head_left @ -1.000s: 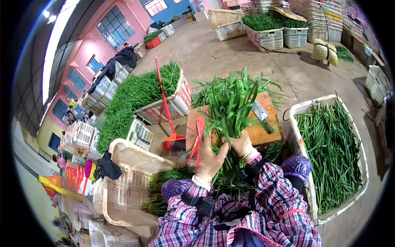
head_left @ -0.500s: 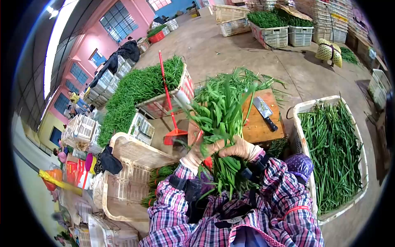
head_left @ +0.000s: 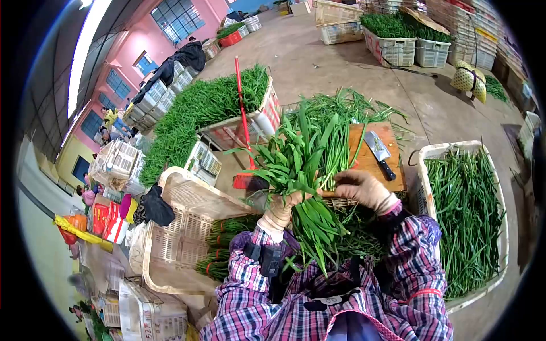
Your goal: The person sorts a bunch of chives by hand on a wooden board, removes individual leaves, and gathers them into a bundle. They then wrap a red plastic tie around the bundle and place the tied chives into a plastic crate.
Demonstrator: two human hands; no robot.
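My gloved left hand (head_left: 282,210) is closed around the middle of a bunch of long, flat green leaf stalks (head_left: 304,156); its leaves spread above and below the grip. My gloved right hand (head_left: 367,190) is just right of the bunch, fingers bent and slightly apart, with nothing visible in them. A wooden board (head_left: 364,133) lies beyond that hand. On it rests a cleaver (head_left: 378,149) with a black handle. Loose stalks (head_left: 335,108) are heaped behind the bunch, partly over the board.
On my right stands a white crate (head_left: 422,170) of cut greens. A tilted, pale crate (head_left: 196,199) is at my left, beside bundles with red bands (head_left: 217,253). A red-handled broom (head_left: 242,108) leans against a crate of greens (head_left: 236,133). Stacked crates (head_left: 466,34) stand far right.
My right hand has come off the bunch and moved right. My left hand keeps its grip, and the bunch's lower leaves now slant right. The whole view has shifted slightly.
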